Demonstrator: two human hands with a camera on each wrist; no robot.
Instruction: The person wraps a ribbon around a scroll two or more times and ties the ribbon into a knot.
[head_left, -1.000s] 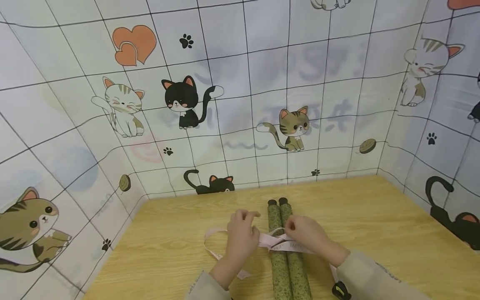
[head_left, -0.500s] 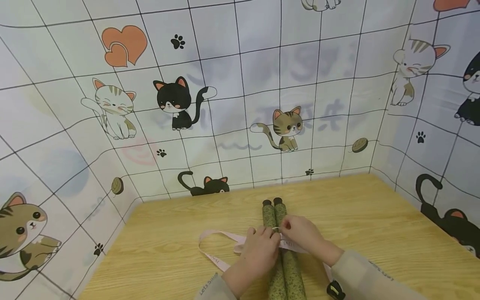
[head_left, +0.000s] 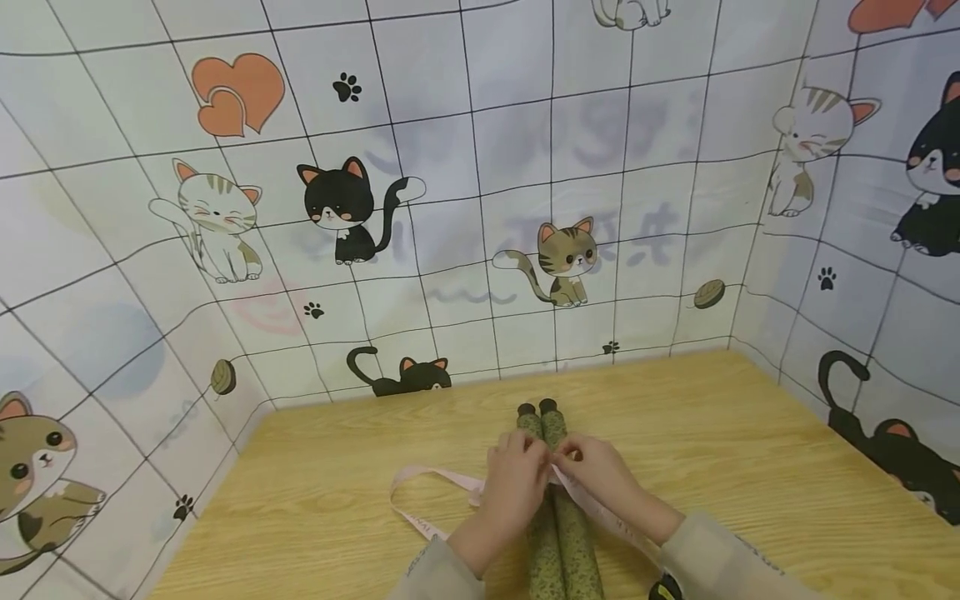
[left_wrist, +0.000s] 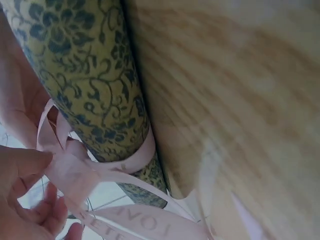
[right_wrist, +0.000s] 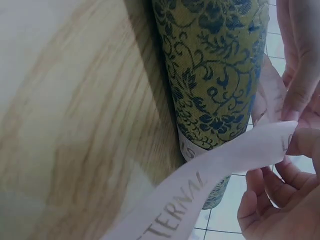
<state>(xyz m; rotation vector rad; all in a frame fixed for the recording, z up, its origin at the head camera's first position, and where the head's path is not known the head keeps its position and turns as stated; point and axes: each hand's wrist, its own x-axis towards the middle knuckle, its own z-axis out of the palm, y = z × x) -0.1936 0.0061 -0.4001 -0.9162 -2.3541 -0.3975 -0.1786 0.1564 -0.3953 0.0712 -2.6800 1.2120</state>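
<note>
Two scroll-like rolls (head_left: 577, 550) in green patterned cloth lie side by side on the table, with black knobs at their far ends. A pink ribbon (right_wrist: 180, 195) with printed letters passes around them. Over the rolls, my left hand (head_left: 517, 479) pinches the ribbon; in the left wrist view a loop of ribbon (left_wrist: 46, 132) stands by the fingers. Close beside it, my right hand (head_left: 603, 483) pinches another part of the ribbon between thumb and finger. The fingertips of both hands nearly meet, and the crossing of the ribbon is partly hidden behind them.
A loose loop of ribbon (head_left: 401, 492) lies on the wooden table (head_left: 322, 517) to the left. By the right sleeve, at the lower edge, sits a small black object (head_left: 663, 588), mostly cut off. Cat-printed sheeting (head_left: 450, 208) stands behind and along both sides.
My left hand has come rightward onto the rolls, beside my right hand, and now pinches the ribbon there. The right hand stays over the rolls. The whole head view has shifted slightly.
</note>
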